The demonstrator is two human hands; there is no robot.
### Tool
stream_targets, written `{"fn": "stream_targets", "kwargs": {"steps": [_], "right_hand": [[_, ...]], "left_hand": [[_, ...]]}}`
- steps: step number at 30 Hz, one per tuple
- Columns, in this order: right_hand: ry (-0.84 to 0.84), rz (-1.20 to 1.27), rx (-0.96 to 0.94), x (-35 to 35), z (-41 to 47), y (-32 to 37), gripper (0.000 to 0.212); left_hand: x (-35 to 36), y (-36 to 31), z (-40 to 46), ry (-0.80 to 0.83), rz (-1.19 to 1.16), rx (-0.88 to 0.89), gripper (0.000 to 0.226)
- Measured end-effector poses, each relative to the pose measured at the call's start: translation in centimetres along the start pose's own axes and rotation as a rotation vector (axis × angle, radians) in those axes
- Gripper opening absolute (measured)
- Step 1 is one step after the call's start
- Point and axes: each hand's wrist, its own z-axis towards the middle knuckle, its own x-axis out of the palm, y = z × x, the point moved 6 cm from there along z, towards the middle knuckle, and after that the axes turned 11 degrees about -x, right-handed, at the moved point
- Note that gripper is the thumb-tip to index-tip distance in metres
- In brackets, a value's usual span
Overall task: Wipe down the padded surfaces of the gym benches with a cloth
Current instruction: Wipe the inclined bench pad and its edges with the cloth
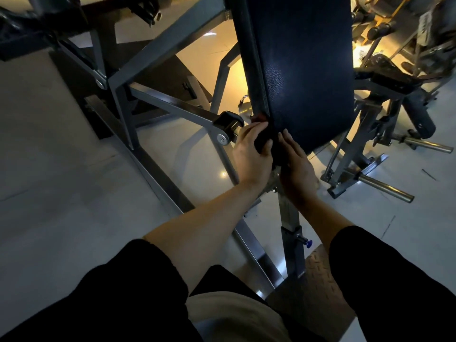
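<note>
Gripping a dark cloth [262, 141], the left hand [251, 154] has its fingers curled round the bunched fabric and presses it against the left edge of the dark blue back pad [303, 70], close to the pad's lower corner. A small patch of red shows at the pad's edge just above this hand; what it belongs to cannot be told. The right hand [297, 166] lies just beside the left one, its fingers straight and laid flat on the lower end of the pad, so its grip is spread and pinching nothing. The two hands nearly touch, with the cloth between them.

The pad stands steeply tilted on a grey steel frame [158, 104], its textured vinyl catching a faint sheen near the middle. A black rubber stopper [228, 120] caps a frame bar just left of the left hand. Below the hands a grey upright post [291, 233] carries a blue-tipped adjustment pin [308, 243], and a diamond-plate footplate [318, 270] sits beside it. To the right, chrome weight pegs [385, 187] jut from another machine. Everything stands on a pale tiled floor [61, 193]. Both forearms come out of black sleeves [394, 280].
</note>
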Motion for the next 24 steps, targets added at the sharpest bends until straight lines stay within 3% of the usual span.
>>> {"fn": "stream_targets", "kwargs": {"steps": [4,9,12,16,18,21,22,24], "right_hand": [[0.004,0.014,0.026,0.2,0.0,0.2,0.058],[0.011,-0.01,-0.026,0.3,-0.2,-0.3,0.064],[0.012,-0.016,-0.042,0.3,-0.2,-0.5,0.065],[0.0,0.011,-0.048,0.4,-0.1,-0.4,0.061],[0.002,0.009,-0.047,0.4,0.0,-0.4,0.058],[0.001,0.007,-0.033,0.4,-0.2,-0.5,0.064],[0.006,0.01,-0.034,0.5,-0.3,-0.5,0.066],[0.009,0.01,-0.052,0.4,-0.3,-0.4,0.066]], "left_hand": [[0.6,0.9,-0.2,0.01,0.01,-0.048,0.034],[-0.6,4.7,-1.4,0.051,0.074,-0.333,0.025],[-1.5,3.4,-1.8,-0.016,0.053,-0.2,0.033],[0.2,0.5,-1.0,0.017,0.054,-0.03,0.034],[0.8,1.2,-0.4,-0.009,0.056,-0.073,0.032],[0.7,4.8,1.0,0.008,0.036,-0.397,0.032],[0.5,5.3,0.9,0.012,0.03,-0.428,0.032],[0.2,3.4,-0.3,0.013,0.053,-0.237,0.03]]}}
